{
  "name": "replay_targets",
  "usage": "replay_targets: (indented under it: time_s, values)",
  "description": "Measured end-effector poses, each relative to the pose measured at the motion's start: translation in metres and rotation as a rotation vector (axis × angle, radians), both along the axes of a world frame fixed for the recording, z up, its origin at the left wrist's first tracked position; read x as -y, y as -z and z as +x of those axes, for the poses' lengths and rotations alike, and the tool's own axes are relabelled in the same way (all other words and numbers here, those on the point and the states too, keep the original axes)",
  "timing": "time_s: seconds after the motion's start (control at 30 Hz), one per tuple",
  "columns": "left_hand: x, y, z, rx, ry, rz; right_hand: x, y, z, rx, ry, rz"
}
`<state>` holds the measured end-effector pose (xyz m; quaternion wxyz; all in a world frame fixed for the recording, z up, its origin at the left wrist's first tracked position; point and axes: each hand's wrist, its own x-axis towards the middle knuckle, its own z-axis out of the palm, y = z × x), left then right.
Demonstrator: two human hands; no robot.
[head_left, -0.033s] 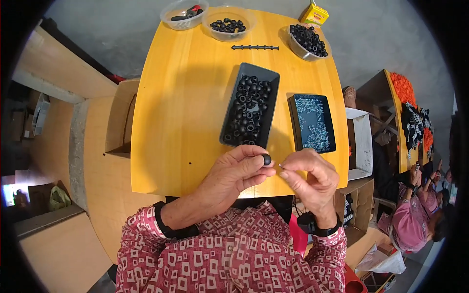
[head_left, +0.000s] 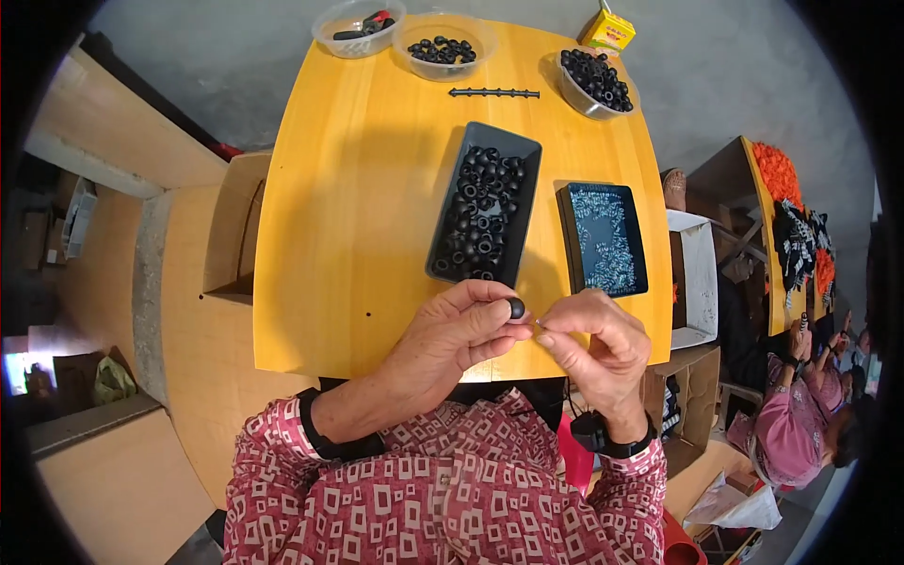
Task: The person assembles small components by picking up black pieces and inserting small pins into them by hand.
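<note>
My left hand (head_left: 466, 325) grips a round black knob (head_left: 516, 308) between thumb and fingers, above the table's front edge. Close to its right, my right hand (head_left: 598, 339) pinches a tiny silvery metal piece (head_left: 540, 323), too small to name surely, with its tip pointing toward the knob. A small gap separates the two hands. Just beyond my left hand lies a long dark grey bin (head_left: 529, 202) holding many black knobs (head_left: 485, 207), some showing hollow openings. Right of it, a shallow black tray (head_left: 586, 247) carries many small silvery pieces (head_left: 617, 235).
On the yellow table (head_left: 330, 235), a ridged black rod (head_left: 494, 92) lies behind the bin. Clear bowls (head_left: 414, 55) with black parts stand along the far edge, near a yellow box (head_left: 610, 32). Open cardboard boxes flank the table; another person (head_left: 791, 424) sits at right.
My right hand has shifted slightly left, bringing the small metal piece nearer to the knob. My left hand keeps its grip on the knob.
</note>
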<state>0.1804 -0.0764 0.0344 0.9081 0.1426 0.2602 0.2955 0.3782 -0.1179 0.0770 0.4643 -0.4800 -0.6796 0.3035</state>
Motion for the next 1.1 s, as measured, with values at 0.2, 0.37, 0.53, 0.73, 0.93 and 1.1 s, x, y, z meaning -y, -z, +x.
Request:
replay_targets:
  time_s: [0.2,0.37,0.53,0.73,0.93,1.1]
  values:
    - [0.008,0.006,0.001,-0.048,-0.047,0.071,0.003,0.008,-0.009,0.009,-0.01,-0.003]
    - [0.005,0.01,-0.003,-0.116,-0.051,0.273,0.006,0.009,-0.01,0.02,-0.001,-0.024]
    - [0.009,0.015,0.0,-0.257,-0.102,0.577,0.005,0.012,-0.012,0.029,-0.003,-0.046]
    - [0.007,0.017,-0.003,-0.203,-0.127,0.58,0.006,0.014,-0.013,0.063,-0.039,-0.062]
    - [0.008,0.011,-0.004,-0.227,-0.148,0.572,0.006,0.017,-0.009,0.036,-0.037,-0.088]
    - [0.006,0.005,-0.007,-0.232,-0.062,0.327,0.01,0.013,-0.011,0.086,-0.043,-0.021]
